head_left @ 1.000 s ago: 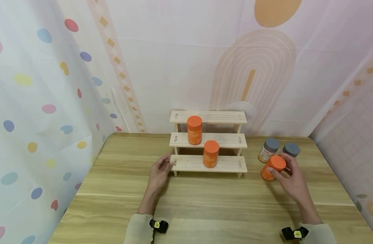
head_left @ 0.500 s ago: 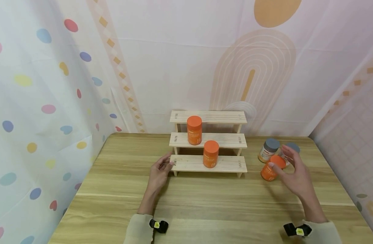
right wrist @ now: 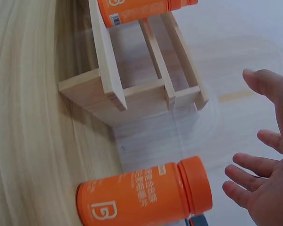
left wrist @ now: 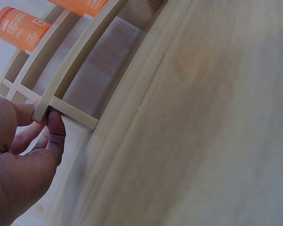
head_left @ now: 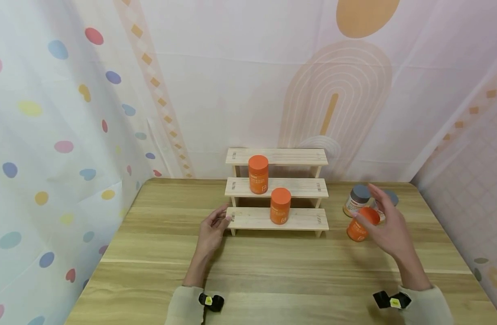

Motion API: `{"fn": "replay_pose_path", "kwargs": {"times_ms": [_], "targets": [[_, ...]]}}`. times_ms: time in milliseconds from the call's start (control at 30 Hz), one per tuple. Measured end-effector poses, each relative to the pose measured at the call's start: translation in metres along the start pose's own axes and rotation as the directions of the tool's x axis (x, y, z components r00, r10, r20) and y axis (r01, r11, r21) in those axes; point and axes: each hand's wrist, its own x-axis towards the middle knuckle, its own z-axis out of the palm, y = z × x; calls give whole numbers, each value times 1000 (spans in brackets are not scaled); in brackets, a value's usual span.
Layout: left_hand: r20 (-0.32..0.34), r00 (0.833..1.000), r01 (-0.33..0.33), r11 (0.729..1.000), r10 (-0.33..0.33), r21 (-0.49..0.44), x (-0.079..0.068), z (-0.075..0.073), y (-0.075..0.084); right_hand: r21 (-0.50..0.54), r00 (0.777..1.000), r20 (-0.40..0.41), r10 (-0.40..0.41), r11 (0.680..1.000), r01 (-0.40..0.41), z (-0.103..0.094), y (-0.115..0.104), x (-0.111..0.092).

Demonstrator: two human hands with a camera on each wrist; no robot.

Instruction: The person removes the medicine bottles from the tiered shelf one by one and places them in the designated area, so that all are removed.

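Note:
A three-tier wooden shelf (head_left: 248, 218) stands at the back of the table. At its left end, my left hand (head_left: 210, 232) pinches the lowest board (left wrist: 68, 66) between thumb and fingers. One orange jar (head_left: 258, 177) is on the middle tier and a second orange jar (head_left: 279, 208) on the bottom tier. To the right of the shelf, a third orange jar (head_left: 356, 230) stands upright on the table. My right hand (head_left: 390, 230) hovers over it with fingers spread; the right wrist view shows a gap between the fingers and the orange lid (right wrist: 195, 184).
Just behind the third orange jar are two jars with grey lids, one grey-lidded jar (head_left: 353, 206) on the left and another grey-lidded jar (head_left: 391, 197) partly hidden by my right hand. A patterned cloth (head_left: 232, 90) hangs along the table's back edge.
My right hand has let go of the third orange jar, its fingers opening and lifting off the lid, then shifting slightly left. The left hand has stayed on the shelf.

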Motion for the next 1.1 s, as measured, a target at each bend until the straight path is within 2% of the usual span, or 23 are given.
{"fn": "replay_pose_path", "kwargs": {"times_ms": [267, 700, 867, 1100], "targets": [[-8, 1000, -14, 1000, 14, 5, 0, 1, -1, 43, 997, 28, -65, 997, 64, 10, -10, 11], [14, 1000, -11, 1000, 11, -14, 0, 0, 1, 40, 987, 83, -137, 990, 134, 30, -34, 34], [22, 1000, -15, 1000, 15, -17, 0, -1, 0, 62, 983, 118, -143, 989, 136, 38, -40, 44], [28, 1000, -11, 1000, 12, -18, 1, -1, 0, 150, 977, 168, -130, 983, 105, 48, -47, 54]]}}
